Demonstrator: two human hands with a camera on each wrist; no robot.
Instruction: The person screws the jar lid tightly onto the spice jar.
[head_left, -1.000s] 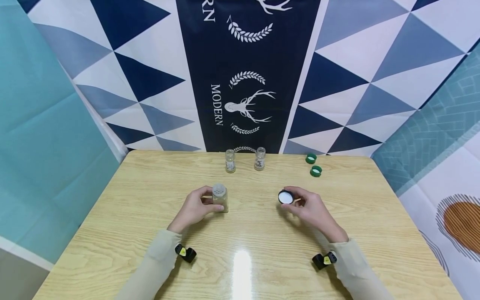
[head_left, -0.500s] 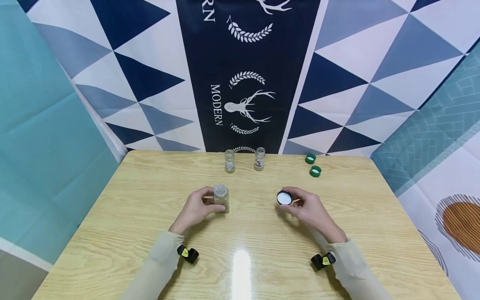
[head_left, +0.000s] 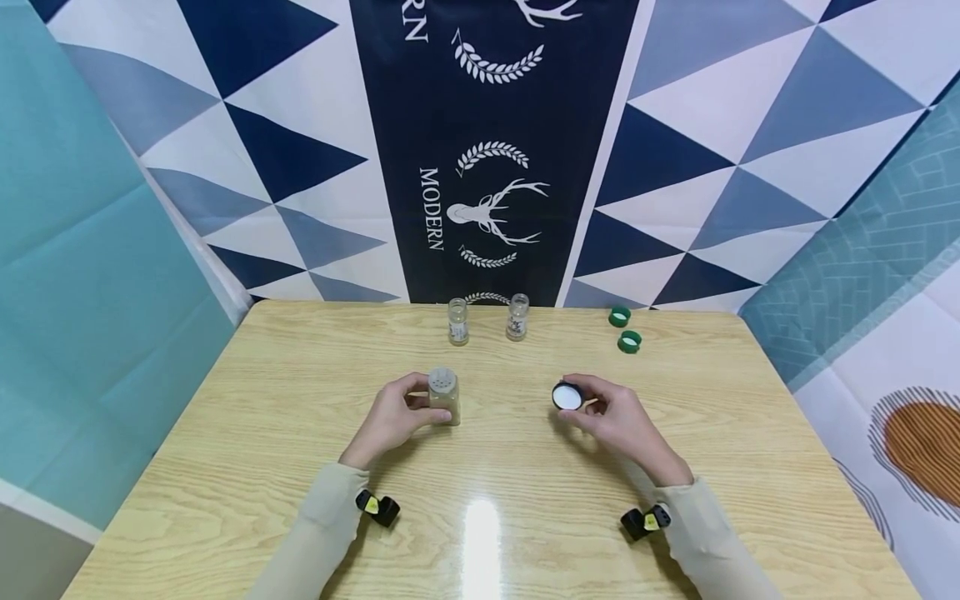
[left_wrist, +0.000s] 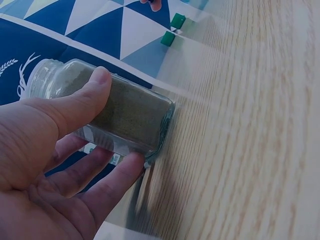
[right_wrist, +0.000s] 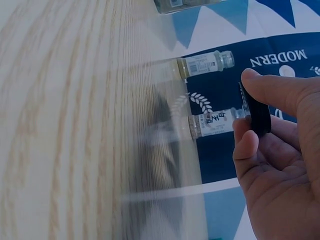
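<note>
Left margin: slanting edge of the wooden tabletop (head_left: 247,417), bordered by a teal cloth (head_left: 97,250); broad band of wood inside.
Left hand (head_left: 386,422): curled round the glass shaker (head_left: 444,398), with thumb on the near side, fingers on the far side.
Shaker position: left of centre, well in from the left edge; perforated top exposed; base close to the wood, contact not determinable.
Left clear bottle (head_left: 458,322): upright near the rear edge, before the patterned backdrop (head_left: 487,108).
Central span: wide stretch of wood from glass shaker to black cap (head_left: 567,397), with a bright reflection (head_left: 481,550) nearer the camera.
Right clear bottle (head_left: 517,318): upright, also by the rear edge.
Cap position: raised above the wood, white liner towards the head camera.
Right hand (head_left: 618,421): pinching the black cap between thumb and fingers.
Far green cap (head_left: 619,317): lying near the rear edge, just beside the near green cap (head_left: 629,342), beyond the right hand.
Right margin: slanting table edge, bordered by a patterned cloth (head_left: 855,375); wide band of wood inside.
</note>
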